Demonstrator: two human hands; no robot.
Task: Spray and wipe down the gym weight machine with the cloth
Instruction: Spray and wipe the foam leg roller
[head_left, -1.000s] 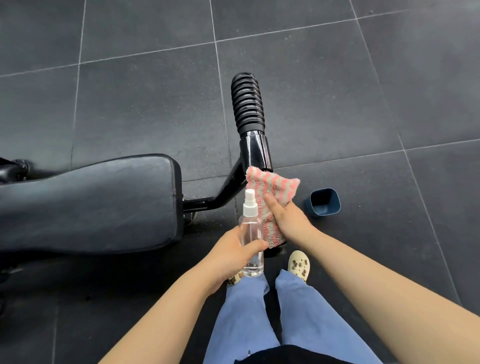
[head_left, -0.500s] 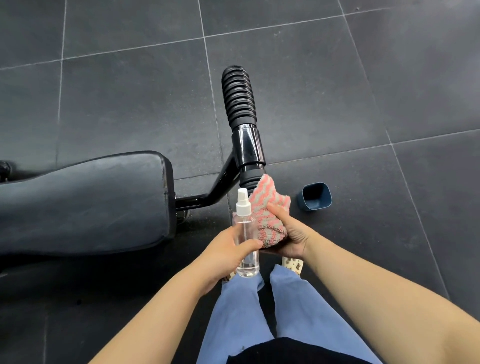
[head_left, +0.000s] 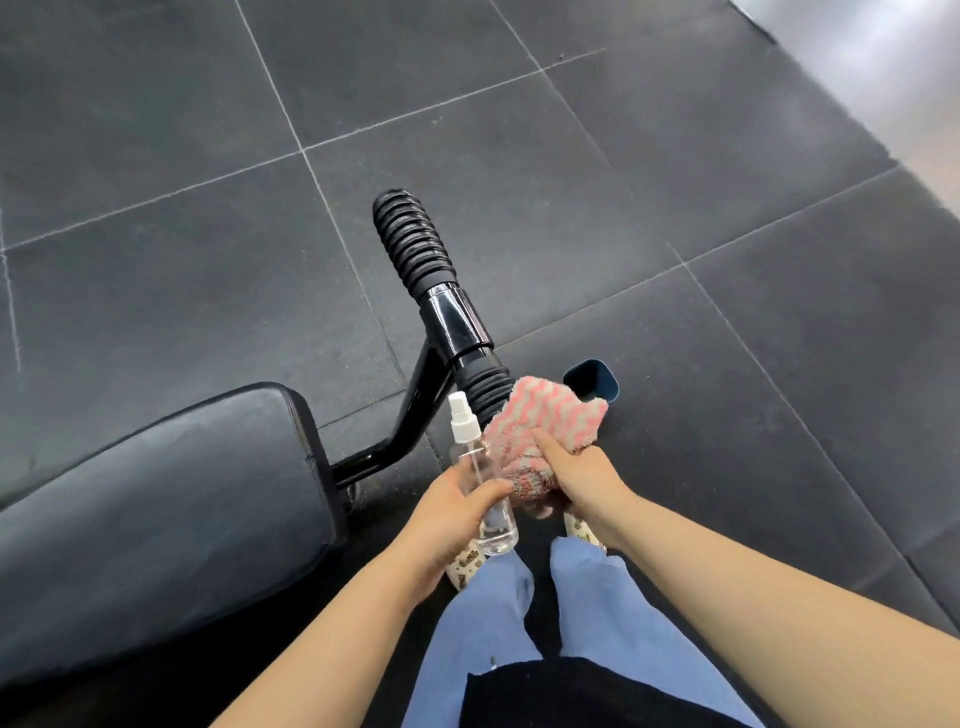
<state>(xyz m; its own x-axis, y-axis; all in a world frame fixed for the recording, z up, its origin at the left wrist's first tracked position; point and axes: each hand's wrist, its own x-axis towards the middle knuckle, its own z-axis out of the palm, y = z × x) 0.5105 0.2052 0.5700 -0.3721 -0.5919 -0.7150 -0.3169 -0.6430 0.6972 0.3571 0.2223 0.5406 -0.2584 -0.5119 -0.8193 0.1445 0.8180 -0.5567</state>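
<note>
Nearest to us, above blue trouser legs, our left hand (head_left: 451, 512) grips a clear plastic spray bottle with a white nozzle (head_left: 480, 487), upright. Just beside it, our right hand (head_left: 582, 480) clutches a pink-and-grey striped cloth (head_left: 540, 426) wrapped round the near ribbed black grip (head_left: 485, 387) of the weight machine's handlebar. Beyond, the glossy black collar (head_left: 457, 325) and far ribbed grip (head_left: 413, 241) await; we cannot tell whether they, or the black padded seat (head_left: 156, 493) to our left, are wiped. A small dark blue cup (head_left: 597, 379) sits on the floor.

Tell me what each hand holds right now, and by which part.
Left hand grips the spray bottle around its clear body, nozzle up. Right hand clasps the pink cloth at its near end, wrapped over the ribbed handle.
</note>
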